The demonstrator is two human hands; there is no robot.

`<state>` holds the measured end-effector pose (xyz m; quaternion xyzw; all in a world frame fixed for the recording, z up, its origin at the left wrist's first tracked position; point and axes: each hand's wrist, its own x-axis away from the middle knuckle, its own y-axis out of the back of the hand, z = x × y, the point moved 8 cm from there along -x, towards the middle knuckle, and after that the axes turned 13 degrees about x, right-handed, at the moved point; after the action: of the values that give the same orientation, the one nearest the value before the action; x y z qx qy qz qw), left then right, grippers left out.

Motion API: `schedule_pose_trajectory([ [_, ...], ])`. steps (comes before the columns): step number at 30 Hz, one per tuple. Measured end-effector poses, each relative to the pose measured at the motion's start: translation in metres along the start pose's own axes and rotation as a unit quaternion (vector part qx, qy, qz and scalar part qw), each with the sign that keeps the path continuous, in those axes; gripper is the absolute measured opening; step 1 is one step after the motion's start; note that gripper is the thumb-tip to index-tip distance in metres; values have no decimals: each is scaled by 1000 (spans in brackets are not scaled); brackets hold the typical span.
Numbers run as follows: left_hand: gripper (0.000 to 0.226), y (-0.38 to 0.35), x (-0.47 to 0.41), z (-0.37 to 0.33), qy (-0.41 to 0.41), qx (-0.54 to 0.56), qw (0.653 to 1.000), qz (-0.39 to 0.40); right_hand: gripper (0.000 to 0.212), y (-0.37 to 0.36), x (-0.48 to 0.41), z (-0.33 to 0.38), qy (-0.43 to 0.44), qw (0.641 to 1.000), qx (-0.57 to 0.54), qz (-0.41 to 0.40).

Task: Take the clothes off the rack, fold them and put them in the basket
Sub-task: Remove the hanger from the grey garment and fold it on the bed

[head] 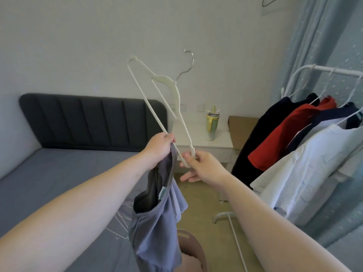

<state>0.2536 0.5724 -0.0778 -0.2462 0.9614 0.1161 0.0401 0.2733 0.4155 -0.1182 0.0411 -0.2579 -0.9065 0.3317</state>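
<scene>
1. The grey-blue garment (155, 228) is gripped at its top edge by the left hand (160, 145) and hangs free, partly hiding the basket (188, 246).
2. The white hanger (167, 80) is pinched at 1 end by the right hand (202, 167) and is tilted upward.
3. Other clothes are held on the rack (345, 71) at the right.

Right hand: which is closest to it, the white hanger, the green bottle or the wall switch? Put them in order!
1. white hanger: pinched by the right hand, so touching it.
2. green bottle: on the nightstand, beyond the hand.
3. wall switch: on the wall behind the bottle, farthest.
</scene>
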Motion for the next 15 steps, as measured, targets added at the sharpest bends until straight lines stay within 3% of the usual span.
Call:
schedule_pose_trajectory([
  [5,50,44,3,49,69,-88,993,30,23,-32,-30,-10,-46,994,-25,-97],
  [8,35,80,11,92,150,-111,982,26,24,-51,-53,-21,-70,987,34,-139],
  [12,21,115,28,147,247,-53,967,27,32,-113,-91,-49,-124,979,146,-72],
  [15,14,137,37,185,293,-88,951,37,27,-179,-111,-81,-180,969,167,14],
])
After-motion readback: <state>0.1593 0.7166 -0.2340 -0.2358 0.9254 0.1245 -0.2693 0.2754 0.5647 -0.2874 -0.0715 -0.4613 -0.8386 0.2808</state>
